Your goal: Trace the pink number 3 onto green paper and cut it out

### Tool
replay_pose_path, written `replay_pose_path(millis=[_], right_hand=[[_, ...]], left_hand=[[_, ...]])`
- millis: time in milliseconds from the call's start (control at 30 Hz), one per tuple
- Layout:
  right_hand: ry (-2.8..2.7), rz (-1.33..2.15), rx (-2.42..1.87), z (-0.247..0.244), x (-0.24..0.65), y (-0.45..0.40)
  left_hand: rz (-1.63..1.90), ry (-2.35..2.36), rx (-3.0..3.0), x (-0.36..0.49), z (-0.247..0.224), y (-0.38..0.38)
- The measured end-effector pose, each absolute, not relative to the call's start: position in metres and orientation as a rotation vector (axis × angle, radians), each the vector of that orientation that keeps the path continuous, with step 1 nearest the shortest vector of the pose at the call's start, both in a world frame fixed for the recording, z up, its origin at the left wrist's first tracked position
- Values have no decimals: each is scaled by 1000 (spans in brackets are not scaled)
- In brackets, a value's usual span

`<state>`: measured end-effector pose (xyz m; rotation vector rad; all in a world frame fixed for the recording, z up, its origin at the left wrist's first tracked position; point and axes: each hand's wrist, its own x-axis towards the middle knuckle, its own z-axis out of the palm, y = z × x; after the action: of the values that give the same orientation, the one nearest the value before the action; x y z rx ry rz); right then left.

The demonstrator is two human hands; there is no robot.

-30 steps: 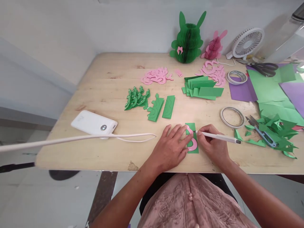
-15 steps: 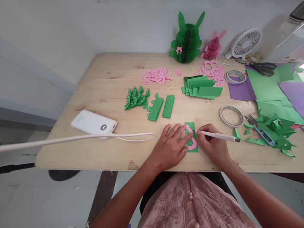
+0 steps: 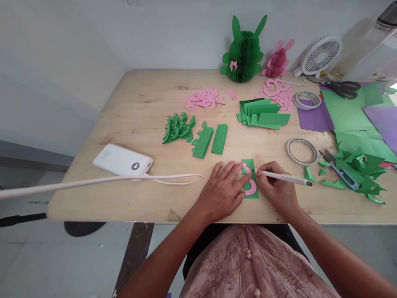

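My left hand [image 3: 221, 192] lies flat with its fingers spread, their tips pressing a pink paper cutout [image 3: 250, 188] onto a strip of green paper [image 3: 252, 164]. Part of the cutout is hidden under those fingers. Pinched in my right hand [image 3: 276, 186] is a white pen [image 3: 287, 178], its tip touching the paper at the cutout's right edge. Farther back on the table are two green strips with drawn outlines, one partly cut [image 3: 203, 142] and one whole [image 3: 219, 139], beside a pile of green cutouts [image 3: 178, 128].
A power bank [image 3: 122, 159] with a white cable is at left. Pink cutouts [image 3: 203, 99], folded green strips [image 3: 263, 114], a tape roll [image 3: 302, 152], scissors [image 3: 344, 174] on green scraps and a small fan [image 3: 321, 56] surround the work. Paper rabbits, one green [image 3: 243, 58], stand at the back.
Almost nothing differs. The pen and both hands hold nearly the same place on the paper; the whole view has shifted very slightly.
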<state>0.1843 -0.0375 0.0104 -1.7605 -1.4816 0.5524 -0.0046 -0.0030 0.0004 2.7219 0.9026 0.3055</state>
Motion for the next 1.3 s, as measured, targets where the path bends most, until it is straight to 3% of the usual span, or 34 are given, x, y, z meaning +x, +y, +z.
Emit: replay_pose_path(millis=[1300], right_hand=[[-1448,565,-1752,7,184,-39]], left_hand=[[284,900,2732,-5,0,-3]])
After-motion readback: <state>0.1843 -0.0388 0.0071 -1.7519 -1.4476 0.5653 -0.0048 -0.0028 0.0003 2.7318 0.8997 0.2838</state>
